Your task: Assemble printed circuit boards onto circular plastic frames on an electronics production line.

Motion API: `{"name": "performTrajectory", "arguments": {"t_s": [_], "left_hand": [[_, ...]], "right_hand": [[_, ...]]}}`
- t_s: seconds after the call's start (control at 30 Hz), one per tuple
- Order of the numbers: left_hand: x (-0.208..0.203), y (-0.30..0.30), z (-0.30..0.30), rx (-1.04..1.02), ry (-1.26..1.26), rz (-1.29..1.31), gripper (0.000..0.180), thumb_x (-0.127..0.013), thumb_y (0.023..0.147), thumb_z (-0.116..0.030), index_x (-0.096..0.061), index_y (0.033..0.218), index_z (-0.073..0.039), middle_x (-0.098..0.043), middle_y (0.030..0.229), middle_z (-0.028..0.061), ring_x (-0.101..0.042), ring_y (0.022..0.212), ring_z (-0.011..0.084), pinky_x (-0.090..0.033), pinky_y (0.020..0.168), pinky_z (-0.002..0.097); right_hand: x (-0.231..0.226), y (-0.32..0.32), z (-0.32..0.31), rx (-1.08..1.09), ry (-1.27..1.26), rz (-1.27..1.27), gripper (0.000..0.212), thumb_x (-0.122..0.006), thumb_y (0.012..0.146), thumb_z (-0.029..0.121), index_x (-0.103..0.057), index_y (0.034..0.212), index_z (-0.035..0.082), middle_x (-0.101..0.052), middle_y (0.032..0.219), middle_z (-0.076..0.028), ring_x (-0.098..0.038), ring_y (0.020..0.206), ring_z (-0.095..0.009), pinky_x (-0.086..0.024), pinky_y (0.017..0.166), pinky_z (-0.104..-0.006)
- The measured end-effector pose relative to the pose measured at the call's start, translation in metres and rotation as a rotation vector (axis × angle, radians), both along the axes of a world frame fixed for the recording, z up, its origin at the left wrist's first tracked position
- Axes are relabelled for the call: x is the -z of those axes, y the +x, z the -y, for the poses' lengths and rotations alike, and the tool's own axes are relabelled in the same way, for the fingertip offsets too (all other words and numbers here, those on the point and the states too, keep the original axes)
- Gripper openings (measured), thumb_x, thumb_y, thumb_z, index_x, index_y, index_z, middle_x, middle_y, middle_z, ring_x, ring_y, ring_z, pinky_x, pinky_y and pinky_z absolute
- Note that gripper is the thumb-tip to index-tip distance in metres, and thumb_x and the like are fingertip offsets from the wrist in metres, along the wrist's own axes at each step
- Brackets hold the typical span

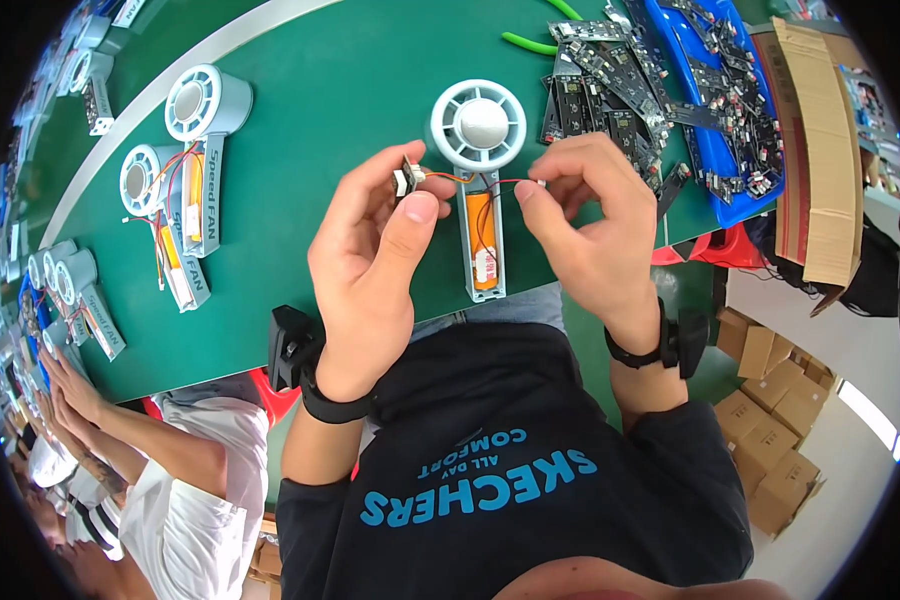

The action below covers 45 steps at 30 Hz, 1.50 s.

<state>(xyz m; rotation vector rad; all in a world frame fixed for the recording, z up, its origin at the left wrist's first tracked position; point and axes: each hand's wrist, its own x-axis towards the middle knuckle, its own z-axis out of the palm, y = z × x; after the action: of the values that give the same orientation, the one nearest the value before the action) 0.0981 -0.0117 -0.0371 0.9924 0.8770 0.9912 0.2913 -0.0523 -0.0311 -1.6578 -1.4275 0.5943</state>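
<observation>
In front of me lies a pale blue handheld fan point(478, 125), its handle open and showing an orange battery point(481, 240) with thin wires. My left hand point(375, 250) pinches a small circuit board point(408, 178) with white connectors, to the left of the handle. A red and orange wire runs from the board toward the fan. On the other side my right hand point(592, 215) is closed, thumb against fingers, on a small wire plug point(540, 183). Its red and black wires lead back to the handle. The plug and board are apart.
A pile of black circuit boards point(610, 90) lies at the far right, beside a blue tray point(745, 205) of more boards. Several similar fans point(208, 105) rest on the green table point(310, 80) to the left. A co-worker's hands point(75, 390) are at the left edge; cardboard boxes point(775, 430) stand at right.
</observation>
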Motion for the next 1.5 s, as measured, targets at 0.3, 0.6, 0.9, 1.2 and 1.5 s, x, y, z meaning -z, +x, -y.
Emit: {"name": "performTrajectory", "arguments": {"t_s": [0.3,0.6,0.9,1.2,1.5], "left_hand": [[0.002,-0.003,0.000,0.019,-0.023,0.014,0.038,-0.061,0.105,-0.015,-0.055,0.138,0.003,-0.068,0.109,0.0099,-0.063,0.097,0.0125,-0.051,0.081,0.0259],[0.000,-0.011,0.008,0.061,-0.092,-0.055,0.037,-0.062,0.104,-0.012,-0.056,0.137,0.002,-0.066,0.105,0.0061,-0.059,0.088,0.0084,-0.048,0.070,0.0232],[0.003,-0.010,0.024,0.033,-0.023,-0.182,0.054,-0.076,0.089,-0.001,-0.056,0.138,0.000,-0.064,0.104,0.0035,-0.056,0.085,0.0065,-0.045,0.069,0.0217],[0.014,-0.006,0.032,0.006,0.219,-0.317,0.063,-0.081,0.081,-0.002,-0.057,0.139,0.000,-0.063,0.103,0.0075,-0.060,0.085,0.0125,-0.049,0.073,0.0245],[0.021,-0.013,0.020,0.015,0.559,-0.483,0.047,-0.077,0.087,-0.009,-0.066,0.132,-0.002,-0.066,0.114,0.0134,-0.062,0.100,0.0271,-0.047,0.090,0.0369]], "right_hand": [[-0.033,-0.014,-0.002,-0.516,0.108,0.435,0.025,-0.081,0.072,0.005,-0.069,0.094,0.007,-0.064,0.100,-0.006,-0.062,0.066,-0.018,-0.049,0.054,-0.0282],[-0.044,0.001,-0.008,-0.667,0.030,0.718,0.021,-0.072,0.074,0.004,-0.068,0.094,0.008,-0.059,0.100,-0.005,-0.063,0.073,-0.019,-0.052,0.057,-0.0316],[-0.043,-0.001,-0.019,-0.723,-0.062,0.581,0.017,-0.070,0.082,0.003,-0.062,0.097,0.005,-0.059,0.101,-0.006,-0.065,0.077,-0.020,-0.054,0.061,-0.0295],[-0.002,-0.002,-0.007,-0.388,-0.138,-0.451,0.016,-0.066,0.092,-0.006,-0.066,0.107,0.001,-0.066,0.115,-0.010,-0.066,0.079,-0.011,-0.053,0.066,-0.0274],[0.004,-0.011,-0.010,-0.437,0.192,-0.069,0.014,-0.072,0.088,-0.006,-0.072,0.101,-0.001,-0.067,0.101,-0.009,-0.066,0.075,-0.013,-0.052,0.061,-0.0264]]}}
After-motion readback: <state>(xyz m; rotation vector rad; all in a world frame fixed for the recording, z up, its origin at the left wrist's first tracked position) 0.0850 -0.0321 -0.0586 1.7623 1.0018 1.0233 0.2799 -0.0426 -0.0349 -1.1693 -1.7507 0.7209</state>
